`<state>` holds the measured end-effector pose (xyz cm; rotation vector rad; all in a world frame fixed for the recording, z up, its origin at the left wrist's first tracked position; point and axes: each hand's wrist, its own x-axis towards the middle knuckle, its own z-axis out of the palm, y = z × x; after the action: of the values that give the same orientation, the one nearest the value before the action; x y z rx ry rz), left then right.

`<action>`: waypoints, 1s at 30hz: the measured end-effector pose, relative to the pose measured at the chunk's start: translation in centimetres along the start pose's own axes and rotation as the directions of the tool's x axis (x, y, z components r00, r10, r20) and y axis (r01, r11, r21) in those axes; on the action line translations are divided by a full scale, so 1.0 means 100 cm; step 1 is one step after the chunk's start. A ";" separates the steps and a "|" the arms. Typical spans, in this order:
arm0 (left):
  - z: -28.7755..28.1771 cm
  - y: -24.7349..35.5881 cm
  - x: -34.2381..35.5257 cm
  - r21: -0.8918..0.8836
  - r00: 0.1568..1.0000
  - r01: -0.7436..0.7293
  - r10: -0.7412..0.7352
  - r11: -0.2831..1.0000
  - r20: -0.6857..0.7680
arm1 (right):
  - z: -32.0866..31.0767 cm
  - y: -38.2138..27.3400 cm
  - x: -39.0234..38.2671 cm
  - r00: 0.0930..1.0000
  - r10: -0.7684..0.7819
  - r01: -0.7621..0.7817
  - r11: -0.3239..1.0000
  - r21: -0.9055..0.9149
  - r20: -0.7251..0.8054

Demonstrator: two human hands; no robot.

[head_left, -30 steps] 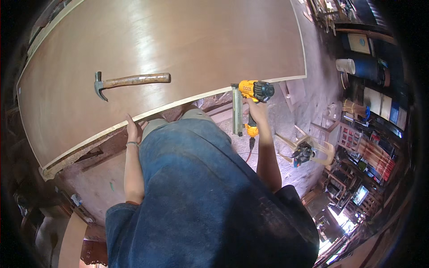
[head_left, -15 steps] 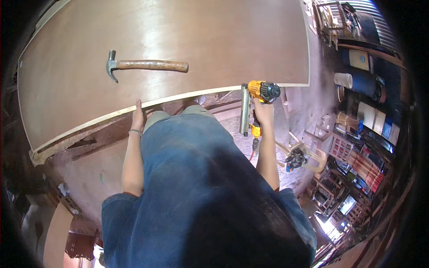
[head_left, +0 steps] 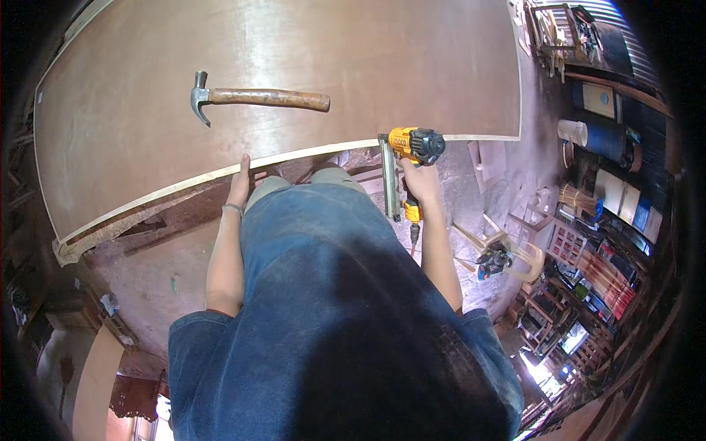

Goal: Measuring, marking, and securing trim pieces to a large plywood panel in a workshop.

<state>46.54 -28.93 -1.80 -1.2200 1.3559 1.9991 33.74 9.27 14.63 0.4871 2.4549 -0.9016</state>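
Note:
A large brown wooden panel with a pale strip along its near edge lies in front of me. My left hand grips that edge, thumb on the top and fingers below it. In my right hand is a yellow and black nail gun, held by its handle. Its nose meets the panel's near edge, right of the middle, and the long grey magazine points back toward me. A claw hammer with a wooden handle rests on the panel, its head to the left; neither hand touches it.
Right of me on the floor stands a light-coloured stool with a dark power tool on it. Further right are a blue barrel, wooden frames and stacked boards. A hose runs down from the nail gun.
The nail gun in my right hand has shifted left along the panel's edge. My left hand keeps its hold on the edge. The view has turned slightly, so the hammer appears further right.

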 end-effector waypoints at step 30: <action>0.036 -0.016 0.011 -0.313 0.925 -0.316 0.218 0.896 -0.310 | -0.062 0.152 -0.041 0.946 0.296 -0.176 0.813 0.555 -0.134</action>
<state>45.60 -25.16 -3.06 -1.5879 1.3862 2.4295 42.43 23.75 13.29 1.1159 2.2191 -1.4978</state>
